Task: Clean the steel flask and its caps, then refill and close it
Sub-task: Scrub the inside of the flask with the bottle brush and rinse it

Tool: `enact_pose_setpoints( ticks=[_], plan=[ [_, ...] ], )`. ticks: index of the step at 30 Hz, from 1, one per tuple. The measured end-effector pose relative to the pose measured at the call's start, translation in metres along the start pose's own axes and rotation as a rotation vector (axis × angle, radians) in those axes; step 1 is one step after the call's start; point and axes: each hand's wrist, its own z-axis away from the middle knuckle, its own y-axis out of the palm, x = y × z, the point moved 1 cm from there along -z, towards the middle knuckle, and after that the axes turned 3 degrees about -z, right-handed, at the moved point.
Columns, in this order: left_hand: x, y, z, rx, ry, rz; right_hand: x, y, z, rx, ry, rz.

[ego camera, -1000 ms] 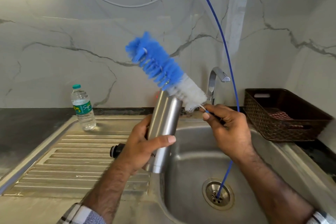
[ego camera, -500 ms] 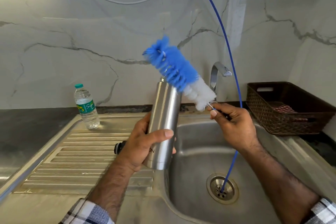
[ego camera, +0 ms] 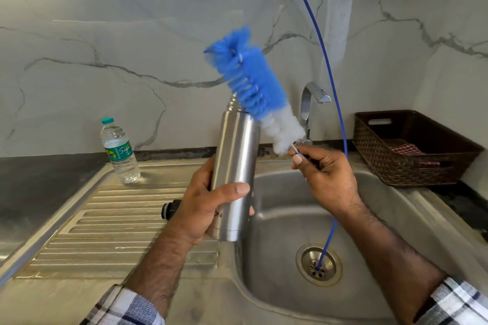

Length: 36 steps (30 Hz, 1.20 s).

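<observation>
My left hand (ego camera: 208, 208) grips the lower half of the steel flask (ego camera: 235, 161), which stands upright and uncapped over the sink's left rim. A bottle brush (ego camera: 253, 87) with blue bristles and a white base slants up to the left, its head crossing just in front of the flask's mouth. My right hand (ego camera: 324, 174) pinches the brush's thin handle to the right of the flask. A black cap (ego camera: 170, 210) lies on the drainboard, partly hidden behind my left hand.
The steel sink (ego camera: 287, 221) with a drain lies below my hands, the tap (ego camera: 311, 103) behind. A thin blue tube (ego camera: 335, 103) runs into the drain. A plastic water bottle (ego camera: 118, 150) stands on the drainboard. A brown basket (ego camera: 412, 150) sits at right.
The brush head has swung to the right and tilted more upright, now level with the flask's mouth. Both hands and the flask shifted slightly right.
</observation>
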Motion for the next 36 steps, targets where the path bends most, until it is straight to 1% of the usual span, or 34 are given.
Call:
enact_pose_setpoints(
  ticks=[2,3,5,7,9,11,12,14,16,19,21,24,25,27,29,30,32,34,36],
  plan=[
    [-0.001,-0.002,0.000,-0.015,-0.005,0.010,-0.013,-0.007,0.002,-0.003,0.069,0.052],
    [0.000,0.000,0.000,-0.015,-0.018,0.001,-0.012,-0.008,0.001,-0.009,0.079,0.031],
    [0.003,0.004,-0.003,0.003,-0.040,-0.035,0.000,-0.005,-0.003,-0.021,0.015,-0.042],
    [0.006,0.005,-0.004,0.011,-0.025,-0.066,0.003,0.002,-0.004,0.001,-0.026,-0.069],
    [0.006,0.003,-0.002,0.006,-0.005,-0.018,-0.005,0.002,-0.001,0.022,0.023,-0.033],
    [0.004,0.001,0.000,0.006,0.003,0.026,-0.014,-0.004,0.000,0.003,0.078,0.005],
    [0.004,0.002,-0.001,0.006,0.001,0.017,-0.013,-0.006,-0.001,-0.008,0.075,-0.017],
    [0.005,0.006,-0.003,0.023,-0.004,-0.024,-0.002,-0.003,-0.003,-0.019,0.005,-0.095],
    [0.007,0.007,-0.003,0.041,0.013,-0.046,0.002,0.004,-0.004,0.005,-0.025,-0.121],
    [0.005,0.005,0.002,0.055,0.051,-0.007,-0.016,-0.001,0.000,0.025,0.061,-0.114],
    [0.004,0.004,0.003,0.063,0.080,-0.045,-0.020,-0.004,0.002,0.028,0.105,-0.146],
    [0.006,0.006,-0.001,0.113,0.087,-0.112,-0.008,0.000,-0.003,0.050,0.192,-0.336],
    [0.007,0.005,-0.002,0.144,0.088,-0.134,-0.004,0.002,-0.005,0.080,0.213,-0.360],
    [0.010,0.003,-0.002,0.233,0.101,-0.223,0.000,0.003,-0.006,0.158,0.190,-0.324],
    [0.010,0.001,-0.002,0.282,0.111,-0.296,0.003,-0.002,-0.007,0.207,0.176,-0.287],
    [0.009,-0.001,-0.003,0.277,0.112,-0.303,0.004,-0.007,-0.007,0.204,0.179,-0.281],
    [0.005,-0.007,-0.003,0.208,0.116,-0.269,0.004,-0.020,-0.005,0.151,0.186,-0.279],
    [0.001,-0.015,-0.005,0.071,0.107,-0.230,0.005,-0.034,-0.005,0.070,0.165,-0.247],
    [0.001,-0.023,-0.008,-0.066,0.090,-0.247,0.010,-0.040,-0.004,0.022,0.111,-0.158]
  ],
)
